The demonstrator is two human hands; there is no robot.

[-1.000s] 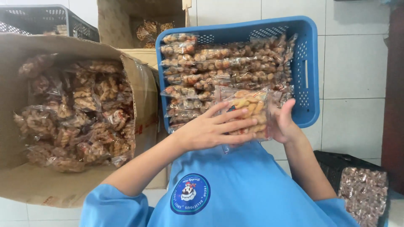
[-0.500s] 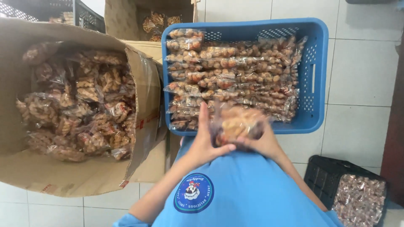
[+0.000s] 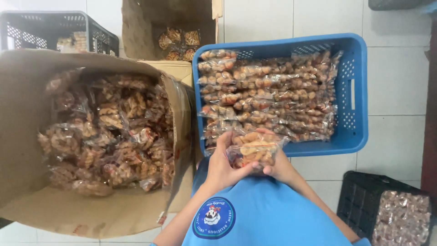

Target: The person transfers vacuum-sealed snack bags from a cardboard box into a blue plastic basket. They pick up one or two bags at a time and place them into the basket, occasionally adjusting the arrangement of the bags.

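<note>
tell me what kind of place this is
Probably a snack packing room, maybe in a small food workshop. Both hands, left hand and right hand, hold a clear snack bag over a blue crate filled with rows of such bags, beside a big cardboard box heaped with more, on a white tiled floor.

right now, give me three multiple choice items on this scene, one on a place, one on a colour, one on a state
1. Where is the large brown cardboard box of packets?
A. left of the blue crate
B. right of it
C. inside it

2. What colour is the plastic slotted crate of stacked snack packets?
A. red
B. blue
C. green

3. How is the clear plastic snack packet held?
A. lying on the floor
B. left hand only
C. both hands

Answers: 1 A, the box fills the left side. 2 B, its walls are blue. 3 C, left hand and right hand both grip it.
</note>
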